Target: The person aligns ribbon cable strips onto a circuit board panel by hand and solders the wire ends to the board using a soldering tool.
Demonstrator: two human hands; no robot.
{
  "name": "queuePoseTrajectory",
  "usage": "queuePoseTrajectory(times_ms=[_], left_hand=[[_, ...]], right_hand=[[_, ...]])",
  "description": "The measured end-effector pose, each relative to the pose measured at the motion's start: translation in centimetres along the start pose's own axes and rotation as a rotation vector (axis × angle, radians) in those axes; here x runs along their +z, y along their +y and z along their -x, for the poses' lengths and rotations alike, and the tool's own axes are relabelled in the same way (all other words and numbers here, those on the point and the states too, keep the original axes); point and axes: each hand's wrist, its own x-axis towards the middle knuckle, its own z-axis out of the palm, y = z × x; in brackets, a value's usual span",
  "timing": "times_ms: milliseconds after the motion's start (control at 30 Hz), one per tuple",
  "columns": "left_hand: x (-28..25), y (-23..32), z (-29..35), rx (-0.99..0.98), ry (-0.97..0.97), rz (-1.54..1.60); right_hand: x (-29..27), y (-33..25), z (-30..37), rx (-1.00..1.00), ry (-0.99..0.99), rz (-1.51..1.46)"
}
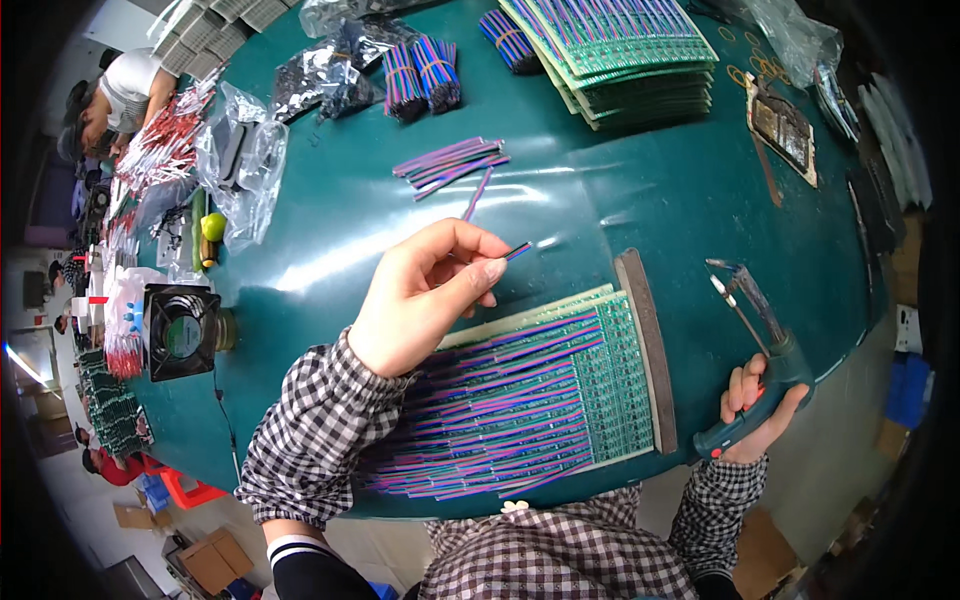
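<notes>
Over the far edge of a green circuit board panel [622, 420], my left hand [420, 285] pinches a short flat ribbon wire [518, 251] between thumb and fingers. The wire's end points up and right. Rows of purple, blue and black ribbon wires [480, 415] lie across the panel, and my left forearm hides part of them. A dark bar [648, 350] lies along the panel's right edge. To the right, my right hand [755, 410] is wrapped round the handle of a green soldering gun [790, 372], its tip pointing away. Several loose ribbon wires [450, 165] lie beyond my left hand.
A stack of circuit boards [640, 95] stands at the back, beside bundled wires [422, 80] and plastic bags [330, 75]. A black fan [182, 333] stands at the left. A dark-stained tray [782, 130] and rubber bands [765, 68] lie back right. Another person [130, 90] sits far left.
</notes>
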Motion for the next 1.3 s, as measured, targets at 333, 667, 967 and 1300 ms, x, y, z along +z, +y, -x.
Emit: queuePoseTrajectory(times_ms=[333, 667, 967, 1300], left_hand=[[4.1, 4.1, 6.4, 0.566, 0.050, -0.720], [9.4, -2.1, 3.9, 0.714, 0.036, -0.992], [10.1, -4.4, 3.6, 0.807, 0.117, -1.140], [9.6, -4.7, 3.1, 0.828, 0.096, -1.037]], right_hand=[[0.1, 0.0, -0.5, 0.044, -0.016, 0.002], [0.6, -0.4, 0.5, 0.049, 0.028, -0.067], [0.8, -3.4, 7.5, 0.071, -0.039, 0.452], [6.5, -3.8, 8.5, 0.156, 0.130, 0.704]])
